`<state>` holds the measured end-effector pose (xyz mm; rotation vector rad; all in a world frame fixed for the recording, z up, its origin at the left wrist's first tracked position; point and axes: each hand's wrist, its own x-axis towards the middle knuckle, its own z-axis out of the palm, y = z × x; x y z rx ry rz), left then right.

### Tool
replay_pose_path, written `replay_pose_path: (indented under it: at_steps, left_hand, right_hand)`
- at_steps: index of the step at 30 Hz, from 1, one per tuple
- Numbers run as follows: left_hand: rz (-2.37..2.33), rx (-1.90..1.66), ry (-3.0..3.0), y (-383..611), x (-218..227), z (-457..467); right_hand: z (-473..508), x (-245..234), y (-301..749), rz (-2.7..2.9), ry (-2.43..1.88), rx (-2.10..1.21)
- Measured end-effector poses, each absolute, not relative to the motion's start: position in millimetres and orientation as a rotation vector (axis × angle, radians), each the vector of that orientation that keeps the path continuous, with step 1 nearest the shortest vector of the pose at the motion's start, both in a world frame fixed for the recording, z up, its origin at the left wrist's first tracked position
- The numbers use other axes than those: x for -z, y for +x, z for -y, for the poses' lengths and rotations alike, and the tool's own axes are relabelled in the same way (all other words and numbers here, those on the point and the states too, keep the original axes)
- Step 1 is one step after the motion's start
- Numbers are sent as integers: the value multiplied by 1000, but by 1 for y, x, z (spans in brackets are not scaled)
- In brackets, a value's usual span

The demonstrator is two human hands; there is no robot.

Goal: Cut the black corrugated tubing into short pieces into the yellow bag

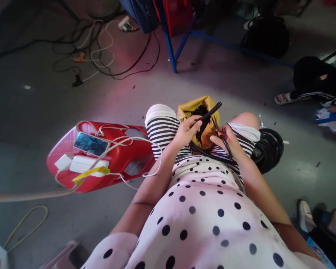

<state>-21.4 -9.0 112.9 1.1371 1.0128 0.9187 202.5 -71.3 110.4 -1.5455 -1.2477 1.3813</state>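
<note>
My left hand (187,131) is closed around a black ribbed tube (211,111) that sticks up and to the right over my lap. My right hand (226,139) pinches a thin black cable (223,140) beside the tube's lower end; whether it also holds a small tool I cannot make out. Between my knees sits a yellow bag (184,109) with dark pieces inside it, just behind both hands. I am seated, in striped shorts and a dotted top.
A red plastic stool (123,158) at my left carries a phone (91,144), white chargers and white cords. A coil of black cable (268,149) lies by my right knee. Loose wires (100,52) and a blue frame leg (169,48) are ahead; another person's feet (284,98) are at the right.
</note>
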Motion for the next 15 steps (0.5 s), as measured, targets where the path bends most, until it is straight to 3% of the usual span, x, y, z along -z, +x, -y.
replay_pose_path:
  at_steps: [15]
  left_hand:
    - [-1031,-833,1291,-31,-112,7]
  right_hand:
    - [60,-123,211,1321,-1653,-1326]
